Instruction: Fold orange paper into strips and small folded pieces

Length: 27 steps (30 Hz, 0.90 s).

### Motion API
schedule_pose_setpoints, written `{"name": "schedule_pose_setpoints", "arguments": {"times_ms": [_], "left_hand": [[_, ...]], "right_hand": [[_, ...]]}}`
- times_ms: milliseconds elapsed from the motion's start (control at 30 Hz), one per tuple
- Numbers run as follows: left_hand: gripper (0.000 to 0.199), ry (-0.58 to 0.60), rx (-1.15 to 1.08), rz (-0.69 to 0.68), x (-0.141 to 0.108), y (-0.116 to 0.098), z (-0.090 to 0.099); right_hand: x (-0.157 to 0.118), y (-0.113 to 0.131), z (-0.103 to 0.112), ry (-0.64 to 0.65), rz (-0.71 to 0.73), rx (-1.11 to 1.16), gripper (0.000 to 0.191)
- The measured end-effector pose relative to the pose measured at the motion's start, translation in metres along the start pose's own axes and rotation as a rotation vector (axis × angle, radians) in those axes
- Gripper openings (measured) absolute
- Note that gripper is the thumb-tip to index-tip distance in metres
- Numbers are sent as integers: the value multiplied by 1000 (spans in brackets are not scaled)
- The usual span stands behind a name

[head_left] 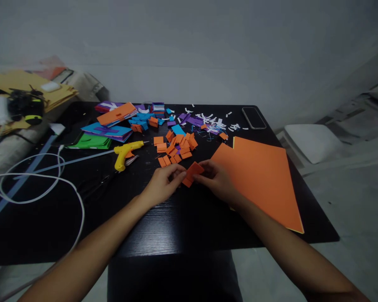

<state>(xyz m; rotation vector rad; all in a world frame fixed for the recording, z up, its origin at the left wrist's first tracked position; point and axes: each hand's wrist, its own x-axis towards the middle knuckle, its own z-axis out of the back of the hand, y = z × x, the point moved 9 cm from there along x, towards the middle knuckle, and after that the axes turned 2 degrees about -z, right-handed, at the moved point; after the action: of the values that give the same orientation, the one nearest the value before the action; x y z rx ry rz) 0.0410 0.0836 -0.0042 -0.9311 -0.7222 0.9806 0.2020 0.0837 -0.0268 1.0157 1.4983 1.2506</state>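
Note:
Between both hands is a small folded piece of orange paper [193, 171], with a crease across it. My left hand [165, 181] pinches its left edge between thumb and fingers. On the other side, my right hand [217, 179] grips the right edge, thumb in front. Just beyond them lies a loose heap of small folded orange paper pieces [184, 144]. Large orange sheets [261, 176] lie under and beside my right wrist, with a yellow edge showing beneath.
A yellow glue gun [124, 155] lies at left, its white cable [75, 193] looping over the black table [151, 226]. Coloured paper stacks [113, 121] and white paper scraps [214, 121] lie at the back. A phone [253, 118] rests far right. A white stool [313, 140] stands beyond.

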Motion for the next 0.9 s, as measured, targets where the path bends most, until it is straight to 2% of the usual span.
{"name": "schedule_pose_setpoints", "arguments": {"times_ms": [167, 400, 633, 767, 900], "left_hand": [[23, -15, -65, -16, 1, 2, -2], [20, -137, -85, -85, 1, -6, 11], [9, -83, 19, -228, 0, -20, 11], [8, -108, 35, -312, -2, -30, 14], [11, -140, 71, -316, -2, -31, 16]], "right_hand": [[1, 0, 2, -7, -12, 22, 35], [-2, 3, -4, 42, -20, -92, 32], [-4, 9, -3, -12, 104, -177, 24], [-5, 11, -4, -16, 140, -183, 24], [-6, 13, -3, -24, 136, -201, 26]]}}
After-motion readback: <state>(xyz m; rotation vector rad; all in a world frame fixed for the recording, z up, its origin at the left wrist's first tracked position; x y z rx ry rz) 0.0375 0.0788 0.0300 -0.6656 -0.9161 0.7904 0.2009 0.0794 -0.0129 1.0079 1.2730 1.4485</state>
